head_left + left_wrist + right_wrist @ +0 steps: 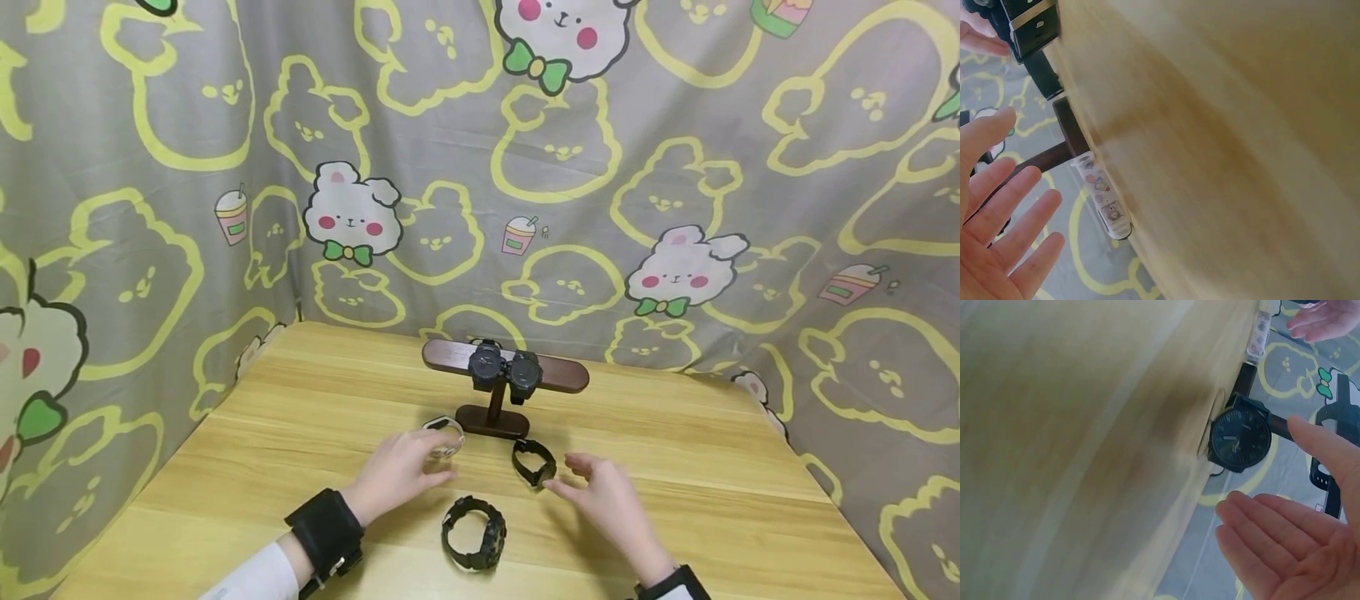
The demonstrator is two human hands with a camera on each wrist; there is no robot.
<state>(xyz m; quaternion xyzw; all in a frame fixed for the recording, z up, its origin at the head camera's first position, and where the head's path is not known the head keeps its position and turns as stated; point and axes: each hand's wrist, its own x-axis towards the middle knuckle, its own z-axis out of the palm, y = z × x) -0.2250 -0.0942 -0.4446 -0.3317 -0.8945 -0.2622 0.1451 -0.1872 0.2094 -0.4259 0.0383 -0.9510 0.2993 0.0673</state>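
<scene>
Left hand [401, 468], front-left of the dark brown wooden watch stand [562, 374]: fingers loosely spread, thumb apart. From the head, fingertips overlap the white-strapped watch [1105, 195]; the left wrist view puts a gap between them.

Right hand [603, 496], front-right of the stand: fingers together, nearly straight, thumb held away. Thumb tip just beside the black round-dial watch [1240, 441]; the right wrist view shows them apart.

White-strapped watch: near the left end of the stand's base, strap looped, small cartoon prints along the band. Round-dial watch: just in front of the base's right end, black strap in a loop, pale hands on a dark face.

Chunky black sports watch [493, 540]: on its side in front of the stand, well apart from it, strap curved round.

On the stand's crossbar, side by side near its middle: left black watch [487, 367] and right black watch [525, 375], dials toward the person.

Under the stand, pale wood-grain table [337, 375]; behind it, grey curtain [465, 150] with yellow bear outlines.
</scene>
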